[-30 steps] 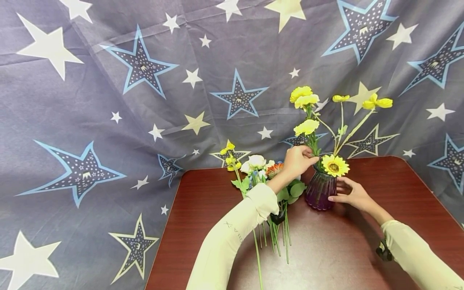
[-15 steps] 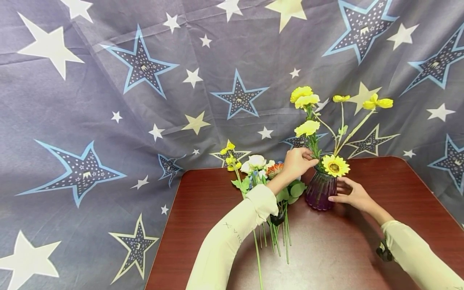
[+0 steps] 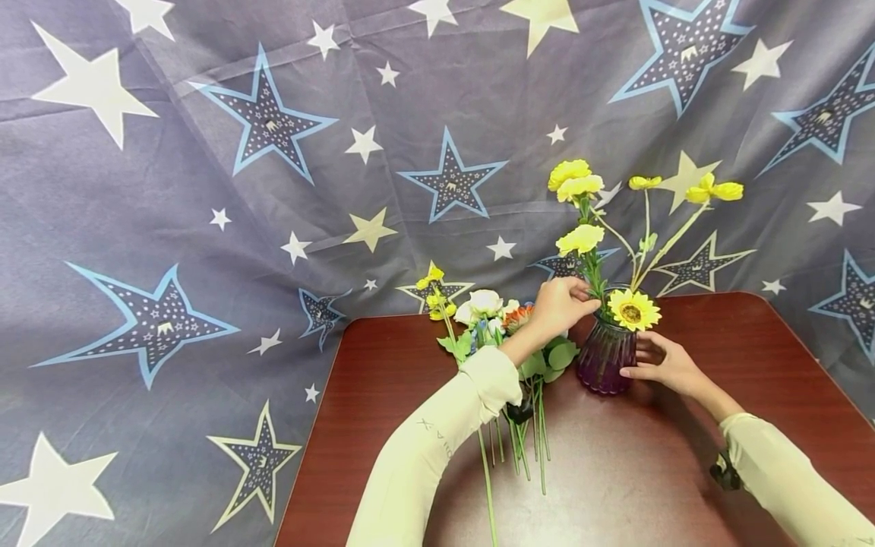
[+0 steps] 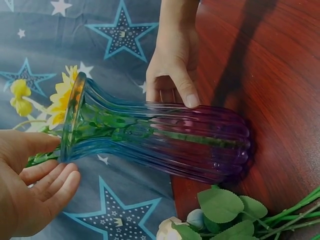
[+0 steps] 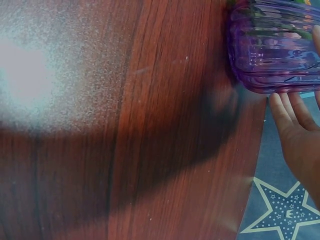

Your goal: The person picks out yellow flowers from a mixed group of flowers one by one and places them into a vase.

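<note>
A ribbed glass vase [image 3: 604,361], blue at the neck and purple below, stands upright on the table. My left hand [image 3: 562,310] is at its rim, pinching the leafy green stem [image 4: 44,157] of the yellow carnations [image 3: 581,239] between thumb and fingers. The stem reaches down inside the glass. My right hand [image 3: 670,371] holds the vase's lower right side; its thumb lies on the near face, fingers at the far side in the left wrist view. A sunflower [image 3: 634,310] leans over the rim, and thin-stemmed yellow flowers [image 3: 713,190] rise behind it.
Left of the vase lies a bunch of white roses [image 3: 484,305], an orange flower [image 3: 517,316] and green leaves, partly behind my left forearm. A long-stemmed yellow flower [image 3: 437,296] lies beside them. The red-brown table [image 3: 772,380] meets a star-patterned cloth [image 3: 328,167] at the back.
</note>
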Demonstrator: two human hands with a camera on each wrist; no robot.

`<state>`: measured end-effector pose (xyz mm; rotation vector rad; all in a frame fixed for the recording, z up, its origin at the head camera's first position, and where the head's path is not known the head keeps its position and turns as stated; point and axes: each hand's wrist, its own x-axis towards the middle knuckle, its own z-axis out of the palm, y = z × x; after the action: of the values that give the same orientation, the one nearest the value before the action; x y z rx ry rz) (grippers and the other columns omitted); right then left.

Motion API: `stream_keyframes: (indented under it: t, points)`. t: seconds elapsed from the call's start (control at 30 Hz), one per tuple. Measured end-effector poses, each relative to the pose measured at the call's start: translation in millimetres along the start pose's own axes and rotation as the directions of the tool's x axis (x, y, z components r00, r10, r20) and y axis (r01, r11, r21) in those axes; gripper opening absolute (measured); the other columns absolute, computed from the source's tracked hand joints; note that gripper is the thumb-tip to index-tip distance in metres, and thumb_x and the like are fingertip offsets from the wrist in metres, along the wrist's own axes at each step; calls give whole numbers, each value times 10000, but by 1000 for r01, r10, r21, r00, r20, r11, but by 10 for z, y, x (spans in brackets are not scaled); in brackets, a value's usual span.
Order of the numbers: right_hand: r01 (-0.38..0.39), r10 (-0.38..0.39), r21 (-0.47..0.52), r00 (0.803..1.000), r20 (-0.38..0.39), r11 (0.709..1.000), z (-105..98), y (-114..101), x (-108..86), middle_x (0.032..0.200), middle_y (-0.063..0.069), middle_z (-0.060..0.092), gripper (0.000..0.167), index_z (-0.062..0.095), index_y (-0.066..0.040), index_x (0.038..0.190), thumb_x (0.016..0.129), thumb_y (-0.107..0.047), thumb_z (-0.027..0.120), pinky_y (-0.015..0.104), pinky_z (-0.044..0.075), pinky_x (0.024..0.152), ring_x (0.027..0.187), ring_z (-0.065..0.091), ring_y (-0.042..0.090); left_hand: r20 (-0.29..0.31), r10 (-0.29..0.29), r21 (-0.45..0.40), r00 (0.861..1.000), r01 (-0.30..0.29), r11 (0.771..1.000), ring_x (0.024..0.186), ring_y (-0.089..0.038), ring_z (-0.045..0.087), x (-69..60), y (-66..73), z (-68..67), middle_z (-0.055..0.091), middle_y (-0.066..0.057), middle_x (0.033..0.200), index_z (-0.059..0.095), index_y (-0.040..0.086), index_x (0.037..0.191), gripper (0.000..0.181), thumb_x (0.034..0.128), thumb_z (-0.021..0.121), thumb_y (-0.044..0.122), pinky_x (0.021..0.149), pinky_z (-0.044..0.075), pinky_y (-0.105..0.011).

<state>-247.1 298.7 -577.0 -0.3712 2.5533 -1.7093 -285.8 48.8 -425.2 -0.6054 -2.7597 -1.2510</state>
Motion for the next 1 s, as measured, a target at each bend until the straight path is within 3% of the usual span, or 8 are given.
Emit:
stream_keyframes:
  t: [0.27, 0.47, 0.77, 1.0]
  points:
    - [-13, 13, -13, 1000, 11, 1000, -7, -13, -7, 1116, -224, 604, 669, 473, 67, 1383, 848, -111, 833, 157, 563, 873, 1003, 606, -130, 16, 13, -4, 1000, -13, 1000, 812, -101, 737, -5, -74, -34, 798, -55, 968, 763, 79, 1112, 260, 912, 782, 246, 660, 496, -74]
    - [-11, 11, 9, 1000, 12, 1000, 3, -38, -11, 1141, -144, 640, 655, 476, 72, 1368, 844, -92, 832, 128, 549, 856, 1000, 611, -120, 96, 18, 22, 995, -20, 1000, 806, -91, 718, -6, -161, -128, 794, -52, 953, 758, 73, 1131, 290, 902, 789, 249, 664, 485, -88]
    - [-7, 7, 31, 1000, 8, 999, 0, 6, 5, 1062, -314, 611, 641, 474, 61, 1348, 837, -77, 835, 110, 542, 856, 998, 613, -133, 207, -36, 41, 978, 28, 999, 815, -105, 707, -43, -275, -342, 793, -54, 966, 754, 72, 1136, 277, 902, 787, 216, 673, 495, -114]
    - [-6, 6, 20, 1000, 5, 1000, -6, 19, -2, 1065, -309, 606, 636, 478, 51, 1345, 839, -91, 837, 105, 539, 850, 996, 609, -137, 213, -72, 73, 974, 58, 996, 868, -136, 725, -74, -364, -511, 792, -54, 992, 750, 75, 1154, 317, 894, 795, 251, 724, 535, -160]
